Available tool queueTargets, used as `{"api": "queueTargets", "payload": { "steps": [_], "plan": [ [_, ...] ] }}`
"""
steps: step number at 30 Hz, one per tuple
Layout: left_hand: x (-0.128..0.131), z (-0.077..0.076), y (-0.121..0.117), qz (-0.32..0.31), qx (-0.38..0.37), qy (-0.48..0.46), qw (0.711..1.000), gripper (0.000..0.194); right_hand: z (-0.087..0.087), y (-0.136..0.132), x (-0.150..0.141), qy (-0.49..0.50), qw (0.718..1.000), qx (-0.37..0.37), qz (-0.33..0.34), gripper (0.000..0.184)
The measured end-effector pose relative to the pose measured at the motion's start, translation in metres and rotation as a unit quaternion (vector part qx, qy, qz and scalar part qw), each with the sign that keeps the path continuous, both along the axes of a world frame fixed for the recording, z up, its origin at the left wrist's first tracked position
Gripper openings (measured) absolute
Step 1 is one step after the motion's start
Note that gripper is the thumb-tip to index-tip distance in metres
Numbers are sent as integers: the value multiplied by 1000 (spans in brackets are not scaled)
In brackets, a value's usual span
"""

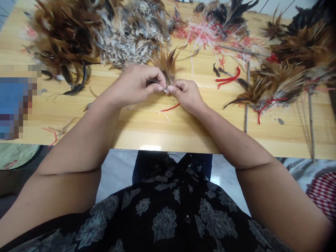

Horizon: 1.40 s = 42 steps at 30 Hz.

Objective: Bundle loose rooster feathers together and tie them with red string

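Over the middle of the table, my left hand (pixel 143 83) and my right hand (pixel 187 93) meet with fingertips nearly touching. Between them is a small bunch of brown feathers (pixel 168 63), its tips fanning away from me and its quill ends pinched low. My right hand's thumb and bent fingers close on the base of the bunch. The left thumb and forefinger pinch at the same quill ends from the other side. A red string (pixel 172 107) trails on the wood just below my right hand.
Piles of brown feathers (pixel 63 31) and grey-white feathers (pixel 133 31) cover the back left. Loose pink and red strings (pixel 199 33) lie at the back. On the right are tied feather bundles (pixel 273 84) and thin sticks (pixel 246 98). A blurred blue object (pixel 14 101) sits at the left edge.
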State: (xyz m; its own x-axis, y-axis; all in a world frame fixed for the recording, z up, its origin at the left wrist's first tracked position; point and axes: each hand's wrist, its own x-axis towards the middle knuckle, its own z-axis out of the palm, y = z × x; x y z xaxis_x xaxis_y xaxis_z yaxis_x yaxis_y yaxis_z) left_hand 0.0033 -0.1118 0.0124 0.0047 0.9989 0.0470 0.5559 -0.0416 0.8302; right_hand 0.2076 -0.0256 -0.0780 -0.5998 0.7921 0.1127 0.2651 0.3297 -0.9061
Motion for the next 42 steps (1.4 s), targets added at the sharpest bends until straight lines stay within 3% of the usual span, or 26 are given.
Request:
{"api": "queueTargets", "payload": {
  "steps": [5,9,19,24,29,32,36,42],
  "plan": [
    [-5,-10,5,-8,4,-21,1000,27,1,1,0,-2,1000,7,5,62],
    [0,-8,2,-11,19,12,1000,24,2,2,1,-1,1000,-8,14,56],
    [10,-9,-2,49,33,8,998,28,7,3,3,-10,999,-17,44,56],
    [6,-11,0,76,113,15,991,35,6,1,3,-29,999,-1,34,62],
    [-15,-22,7,181,211,-13,960,40,4,-2,1,32,999,-37,-22,58],
    [-20,-33,11,132,140,-66,979,43,6,-3,1,69,995,-62,-49,56],
    [-8,-43,13,27,66,-105,992,17,9,-5,3,73,994,-68,-43,56],
    [10,-49,14,21,69,-85,994,23,4,-3,4,41,999,-24,0,64]
  ]
}}
